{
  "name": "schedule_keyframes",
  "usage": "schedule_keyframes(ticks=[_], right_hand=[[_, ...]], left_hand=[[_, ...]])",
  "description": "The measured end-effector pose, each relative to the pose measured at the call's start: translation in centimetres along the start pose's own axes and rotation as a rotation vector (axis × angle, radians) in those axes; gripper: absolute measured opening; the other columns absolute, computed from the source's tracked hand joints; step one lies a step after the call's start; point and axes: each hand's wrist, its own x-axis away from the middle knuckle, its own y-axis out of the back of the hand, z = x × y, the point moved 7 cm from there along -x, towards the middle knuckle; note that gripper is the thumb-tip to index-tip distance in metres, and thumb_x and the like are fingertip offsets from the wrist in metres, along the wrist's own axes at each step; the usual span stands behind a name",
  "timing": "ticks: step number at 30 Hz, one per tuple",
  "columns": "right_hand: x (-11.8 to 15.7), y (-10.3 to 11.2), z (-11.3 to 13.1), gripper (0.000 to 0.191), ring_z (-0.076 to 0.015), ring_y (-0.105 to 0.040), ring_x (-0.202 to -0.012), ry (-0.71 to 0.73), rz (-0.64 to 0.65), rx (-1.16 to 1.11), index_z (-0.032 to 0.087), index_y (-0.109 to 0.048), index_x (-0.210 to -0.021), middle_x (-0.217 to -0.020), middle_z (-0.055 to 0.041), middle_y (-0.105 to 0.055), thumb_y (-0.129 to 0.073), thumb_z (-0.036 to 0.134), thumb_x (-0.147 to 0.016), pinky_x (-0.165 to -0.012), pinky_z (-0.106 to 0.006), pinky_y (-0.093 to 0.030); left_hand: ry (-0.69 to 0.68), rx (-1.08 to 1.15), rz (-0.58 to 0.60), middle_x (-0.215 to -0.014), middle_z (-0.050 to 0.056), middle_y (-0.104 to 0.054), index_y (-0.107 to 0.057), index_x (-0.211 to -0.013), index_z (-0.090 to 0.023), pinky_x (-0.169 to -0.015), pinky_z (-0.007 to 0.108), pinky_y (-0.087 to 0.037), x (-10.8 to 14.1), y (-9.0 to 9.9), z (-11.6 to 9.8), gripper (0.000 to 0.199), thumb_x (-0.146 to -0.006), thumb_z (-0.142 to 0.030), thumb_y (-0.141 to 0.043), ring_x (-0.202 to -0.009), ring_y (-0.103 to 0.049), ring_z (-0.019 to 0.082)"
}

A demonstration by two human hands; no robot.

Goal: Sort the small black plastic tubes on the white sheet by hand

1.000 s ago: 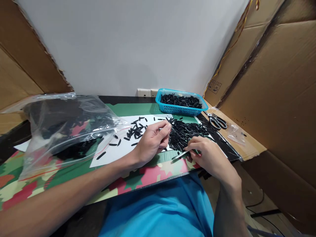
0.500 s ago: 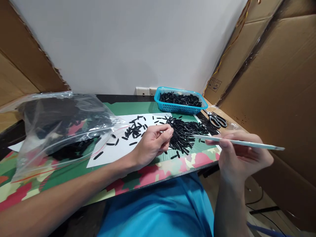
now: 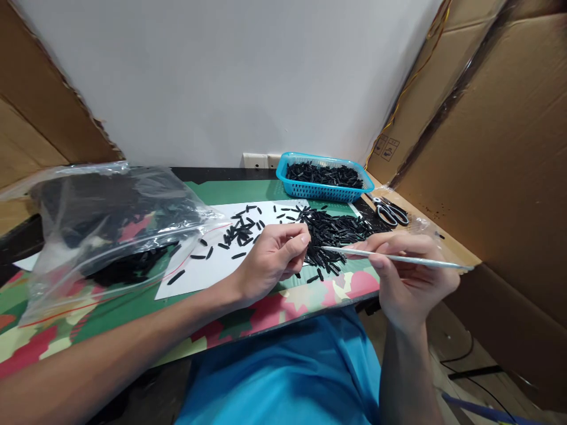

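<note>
Your right hand (image 3: 411, 280) pinches a thin pale stick (image 3: 420, 261), tip pointing left near your left hand (image 3: 277, 251), curled closed; can't tell what's inside. Black pieces (image 3: 343, 228) pile just beyond, blue basket (image 3: 325, 192) far side.

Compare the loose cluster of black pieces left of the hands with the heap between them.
The heap is much larger than the cluster. Pieces in the heap overlap densely; the cluster is sparser, with white sheet showing through. Both consist of slim black pieces.

L hand (image 3: 280, 251) curled in fist, R hand (image 3: 410, 273) in pinch grip.
</note>
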Motion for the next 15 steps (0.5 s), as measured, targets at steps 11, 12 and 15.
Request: schedule_keyframes(ticks=[11,12,15], right_hand=[[0.10,-0.06,0.03,0.013,-0.0228,-0.081,-0.072,-0.010,0.021,0.022,0.024,-0.067,-0.092,-0.078,-0.0001,-0.076,-0.078,0.021,-0.097,-0.063,-0.038,-0.069],[0.09,-0.07,-0.04,0.012,-0.0225,-0.081,-0.072,-0.009,0.024,0.014,0.023,-0.067,-0.092,-0.079,-0.0001,-0.076,-0.079,0.021,-0.097,-0.063,-0.038,-0.069],[0.07,-0.02,-0.13,0.012,-0.0215,-0.080,-0.071,0.006,0.024,-0.010,0.022,-0.069,-0.092,-0.079,0.0002,-0.075,-0.079,0.018,-0.095,-0.062,-0.037,-0.068]], left_hand=[[-0.024,-0.025,-0.009,-0.052,-0.007,-0.042,-0.045,-0.069,-0.020,-0.040,0.015,-0.022,-0.05,-0.09,0.02,0.051,-0.096,-0.056,-0.069,-0.045,-0.028,0.004],[-0.028,-0.026,-0.009,-0.052,-0.007,-0.043,-0.045,-0.069,-0.020,-0.040,0.015,-0.022,-0.06,-0.12,0.00,0.051,-0.096,-0.055,-0.069,-0.046,-0.029,0.004],[-0.031,-0.030,-0.018,-0.053,-0.007,-0.044,-0.045,-0.068,-0.020,-0.040,0.015,-0.022,-0.09,-0.09,0.01,0.050,-0.096,-0.054,-0.069,-0.046,-0.031,0.004]])
